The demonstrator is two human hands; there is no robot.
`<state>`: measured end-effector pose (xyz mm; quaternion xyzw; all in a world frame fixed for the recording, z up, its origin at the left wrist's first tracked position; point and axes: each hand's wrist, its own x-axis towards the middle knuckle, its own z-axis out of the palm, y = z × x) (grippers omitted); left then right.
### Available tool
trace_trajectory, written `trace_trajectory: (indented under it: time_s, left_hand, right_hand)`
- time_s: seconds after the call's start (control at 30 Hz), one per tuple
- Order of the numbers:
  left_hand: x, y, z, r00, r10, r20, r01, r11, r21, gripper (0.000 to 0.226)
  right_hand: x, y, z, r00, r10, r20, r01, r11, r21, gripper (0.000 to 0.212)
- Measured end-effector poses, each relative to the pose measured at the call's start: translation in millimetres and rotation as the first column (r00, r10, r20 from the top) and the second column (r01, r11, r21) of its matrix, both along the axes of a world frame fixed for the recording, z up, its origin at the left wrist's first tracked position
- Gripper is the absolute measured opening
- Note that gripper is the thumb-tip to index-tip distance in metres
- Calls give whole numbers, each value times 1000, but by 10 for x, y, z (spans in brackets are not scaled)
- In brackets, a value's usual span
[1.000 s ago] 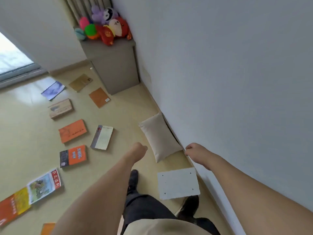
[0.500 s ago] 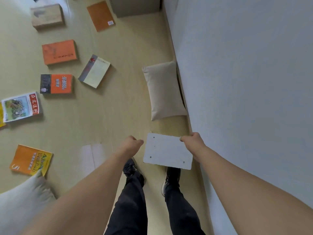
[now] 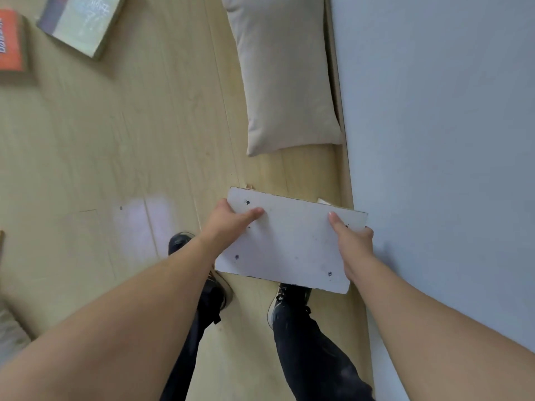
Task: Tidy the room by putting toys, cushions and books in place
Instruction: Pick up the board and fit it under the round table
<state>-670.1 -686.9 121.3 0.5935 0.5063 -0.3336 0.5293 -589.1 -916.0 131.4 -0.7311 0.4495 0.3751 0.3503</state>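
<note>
A flat white board [image 3: 291, 241] with small dark holes near its corners hangs above the wooden floor, close to the wall. My left hand [image 3: 228, 224] grips its left edge, thumb on top. My right hand [image 3: 351, 241] grips its right edge, thumb lying on the upper face. A beige cushion [image 3: 285, 73] lies on the floor along the skirting, just beyond the board. A cream book with a dark spine [image 3: 82, 21] and an orange book [image 3: 11, 41] lie on the floor at the upper left.
A grey-white wall [image 3: 448, 140] fills the right side. My two dark shoes [image 3: 291, 299] stand on the floor under the board. Part of a pale cushion [image 3: 10, 331] shows at the left edge.
The view has dropped toward the floor. Both hands have closed on the white board's two ends and raised it off the floor; earlier the left hand was apart from it.
</note>
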Motion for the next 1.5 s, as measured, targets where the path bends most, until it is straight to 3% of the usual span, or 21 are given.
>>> trace_trajectory:
  time_s: [0.17,0.27,0.4,0.47,0.57,0.7,0.83,0.87,0.93,1.0,1.17,1.27,1.33,1.5]
  left_hand:
    - [46,407,784,1000,-19,-7,19,999,45,26]
    - [42,708,1441,994,107,8,-107,991,79,36]
    - [-104,1128,2760,951,297,89,-307,942,134,58]
    - [-229,1326,3461,876,429,219,-469,863,188,57]
    - [-367,1551,4303,744,547,384,-651,724,228,48]
    - [-627,2006,5320,628,588,510,-760,605,239,39]
    - [-905,2595,6003,442,665,602,-876,465,128,20]
    - [-979,2722,6145,393,677,622,-899,426,104,21]
    - [-1164,2971,6409,311,676,668,-933,353,77,19]
    - [-1262,3165,6582,244,680,691,-958,282,61,21]
    - [-1209,3672,7019,110,651,751,-984,179,-12,20]
    - [-933,3971,7312,20,691,722,-988,122,-89,15]
    - [-731,4170,7464,-35,692,721,-986,92,-136,14]
    - [-294,4728,7784,-57,617,785,-994,37,-101,12]
  right_hand:
    - [47,358,741,990,141,25,-142,990,4,70]
    - [128,733,1367,973,215,79,-218,975,31,59]
    - [177,1215,2543,954,253,160,-276,950,147,43]
    - [154,1500,3166,965,210,157,-243,942,233,54]
    - [88,1934,3874,955,168,244,-242,916,320,39]
    - [-84,2675,4758,921,145,361,-292,871,395,47]
    - [-229,3431,5350,903,120,411,-312,842,439,85]
    - [-257,3618,5482,896,105,432,-319,828,460,80]
    - [-340,4016,5741,881,90,465,-342,801,492,51]
    - [-329,4307,5889,881,81,466,-350,775,526,42]
    - [-87,5014,6330,840,81,537,-417,728,544,48]
    - [213,5443,6604,792,51,608,-438,741,509,64]
    - [455,5752,6766,771,20,637,-456,714,530,63]
    - [914,6538,7084,767,32,641,-510,637,579,77]
